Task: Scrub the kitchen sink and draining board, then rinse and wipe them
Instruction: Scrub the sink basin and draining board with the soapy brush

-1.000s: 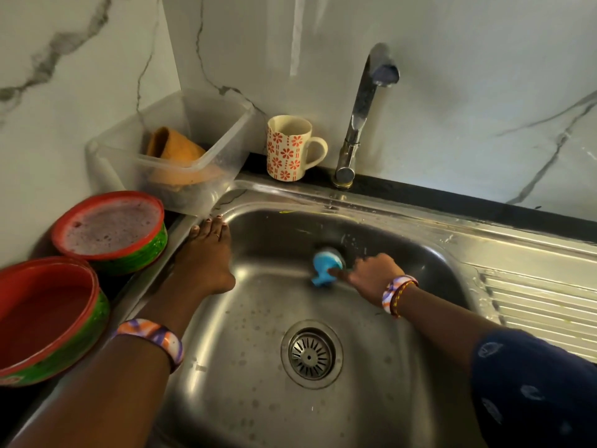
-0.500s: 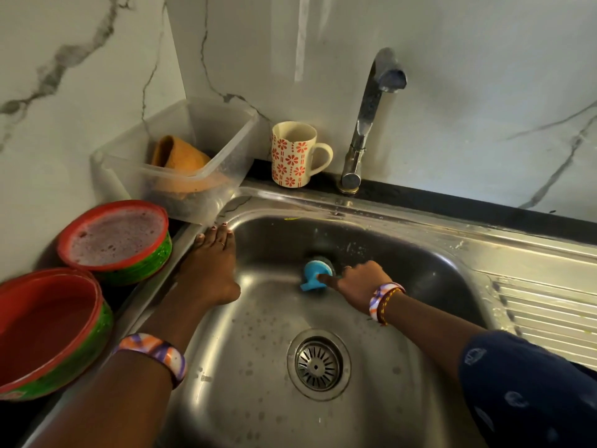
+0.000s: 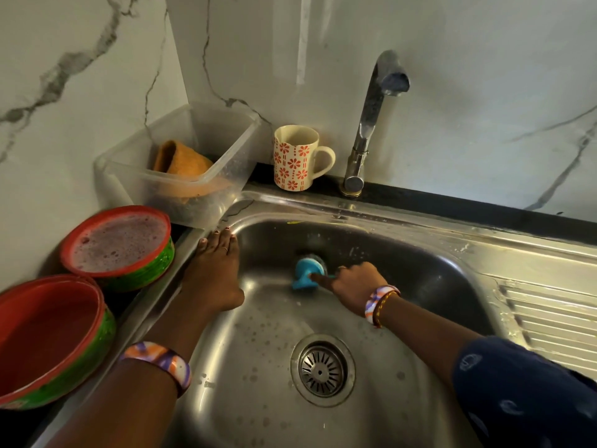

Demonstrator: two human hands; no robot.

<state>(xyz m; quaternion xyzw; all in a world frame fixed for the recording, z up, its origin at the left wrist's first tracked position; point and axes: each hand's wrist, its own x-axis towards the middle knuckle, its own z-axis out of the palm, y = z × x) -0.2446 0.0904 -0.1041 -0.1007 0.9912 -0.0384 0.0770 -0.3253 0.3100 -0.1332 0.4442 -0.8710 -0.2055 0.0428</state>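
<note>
The steel sink (image 3: 252, 415) fills the middle of the view, with its round drain strainer (image 3: 322, 370) near the front. My right hand (image 3: 353, 281) grips the handle of a blue scrub brush (image 3: 307, 273) and holds its head against the sink's back wall, low down. My left hand (image 3: 214, 270) lies flat with straight fingers on the sink's left inner wall, fingertips at the rim. The ribbed draining board (image 3: 549, 321) lies to the right. Soapy spots dot the sink floor.
A tap (image 3: 371, 124) stands behind the sink, and a flowered mug (image 3: 295, 158) beside it. At the back left is a clear plastic tub (image 3: 193, 163) holding an orange cloth. Two red-and-green bowls (image 3: 119, 244) (image 3: 48, 337) sit on the left counter.
My right hand has slid the brush leftward along the sink's back wall. My left hand has stayed planted on the left wall.
</note>
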